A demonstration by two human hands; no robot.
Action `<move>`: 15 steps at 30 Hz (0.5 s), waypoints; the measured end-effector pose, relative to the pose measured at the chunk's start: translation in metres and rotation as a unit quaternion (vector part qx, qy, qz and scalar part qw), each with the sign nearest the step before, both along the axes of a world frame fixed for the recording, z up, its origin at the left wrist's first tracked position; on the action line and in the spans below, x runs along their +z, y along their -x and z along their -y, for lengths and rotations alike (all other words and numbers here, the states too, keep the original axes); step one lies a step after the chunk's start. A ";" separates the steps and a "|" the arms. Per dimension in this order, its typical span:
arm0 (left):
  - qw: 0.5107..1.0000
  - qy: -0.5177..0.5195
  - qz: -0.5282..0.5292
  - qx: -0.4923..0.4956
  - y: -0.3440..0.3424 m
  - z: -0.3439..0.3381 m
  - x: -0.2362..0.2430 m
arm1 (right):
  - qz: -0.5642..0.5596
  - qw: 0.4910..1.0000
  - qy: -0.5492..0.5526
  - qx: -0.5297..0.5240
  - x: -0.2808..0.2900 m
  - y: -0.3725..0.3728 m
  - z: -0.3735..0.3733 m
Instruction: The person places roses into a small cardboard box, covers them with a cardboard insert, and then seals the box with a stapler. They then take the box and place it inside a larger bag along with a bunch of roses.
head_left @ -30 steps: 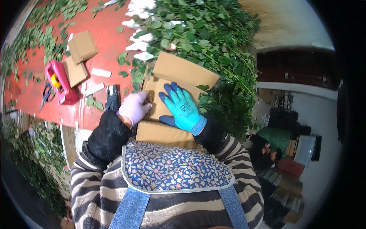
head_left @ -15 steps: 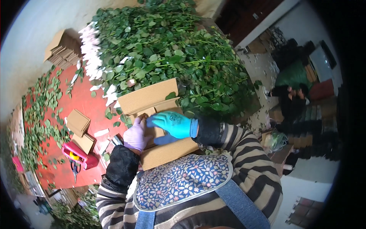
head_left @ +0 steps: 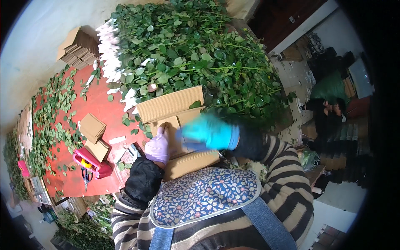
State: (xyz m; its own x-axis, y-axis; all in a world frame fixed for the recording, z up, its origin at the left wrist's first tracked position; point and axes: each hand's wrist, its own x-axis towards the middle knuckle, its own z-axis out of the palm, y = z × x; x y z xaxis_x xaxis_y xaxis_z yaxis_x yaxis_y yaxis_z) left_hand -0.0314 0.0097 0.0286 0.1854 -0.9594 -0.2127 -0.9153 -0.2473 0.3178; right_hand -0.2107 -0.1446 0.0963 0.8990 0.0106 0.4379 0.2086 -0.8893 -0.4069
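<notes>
An open corrugated cardboard wrapper (head_left: 189, 163) lies before my body, its side flaps raised. Inside it is a smaller flat cardboard piece (head_left: 167, 122). My left hand (head_left: 157, 146), in a lilac glove with bare fingertips, is closed at that piece, fingers together against its face. To the right, over the wrapper, my right hand (head_left: 212, 132) in a turquoise glove is smeared by motion. Its fingers cannot be made out, nor whether anything is in them.
Beyond the wrapper, leafy rose stems (head_left: 187, 58) are heaped, with white-wrapped heads (head_left: 110, 54) at left. On the red table (head_left: 118, 100) are folded cardboards (head_left: 92, 127), a pink tape dispenser (head_left: 98, 166), scissors (head_left: 86, 178) and loose leaves. A cardboard stack (head_left: 79, 52) stands behind. Another person (head_left: 327, 114) sits far right.
My right hand has drawn away rightward from my left hand and is blurred. My left hand keeps its place at the cardboard piece. The whole view has shifted slightly.
</notes>
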 end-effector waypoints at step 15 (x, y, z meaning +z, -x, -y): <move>0.999 0.030 -0.039 0.005 0.008 -0.018 0.018 | -0.389 0.818 0.278 -0.322 -0.054 -0.070 0.188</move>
State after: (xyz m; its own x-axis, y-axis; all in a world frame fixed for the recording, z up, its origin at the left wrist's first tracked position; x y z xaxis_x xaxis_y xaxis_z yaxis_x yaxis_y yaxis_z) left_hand -0.0390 0.0280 0.0470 0.1798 -0.9692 -0.1682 -0.8846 -0.2341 0.4033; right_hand -0.1410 -0.3328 0.0425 0.8015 -0.5704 -0.1798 -0.5041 -0.8060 0.3102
